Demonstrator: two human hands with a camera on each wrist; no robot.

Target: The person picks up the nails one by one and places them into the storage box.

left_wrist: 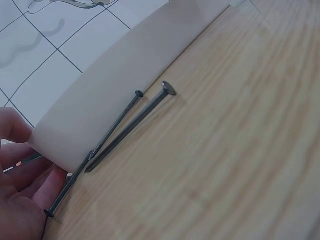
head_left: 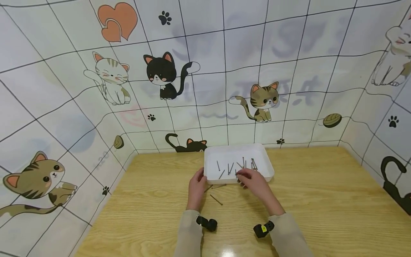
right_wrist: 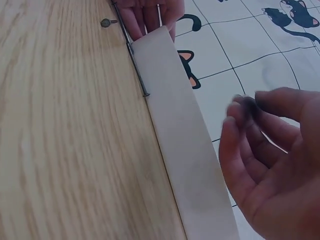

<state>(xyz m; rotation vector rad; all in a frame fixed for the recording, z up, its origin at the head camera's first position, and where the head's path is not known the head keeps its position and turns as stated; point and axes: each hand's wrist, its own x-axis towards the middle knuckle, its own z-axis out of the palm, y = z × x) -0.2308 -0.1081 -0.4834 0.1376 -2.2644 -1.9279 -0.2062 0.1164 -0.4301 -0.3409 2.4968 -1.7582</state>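
Note:
A shallow white tray [head_left: 213, 151] stands on the table, with several dark nails [head_left: 229, 168] scattered inside it. My left hand [head_left: 196, 189] grips the tray's near left corner, its thumb up at the rim and the other fingers around the corner in the left wrist view. Over the near rim, my right hand [head_left: 254, 182] pinches a nail [right_wrist: 249, 108] between thumb and fingertips; it is blurred and mostly covered by the fingers. Loose on the wood by the left hand, one nail [left_wrist: 131, 127] lies crossing close to others [left_wrist: 117, 120] along the tray's wall.
A single nail [head_left: 216, 200] lies farther toward me on the wooden table [head_left: 154, 200]. Cloth walls [head_left: 212, 89] printed with cats and grid lines rise behind the tray and on both sides. The tray's far side is close to the back wall.

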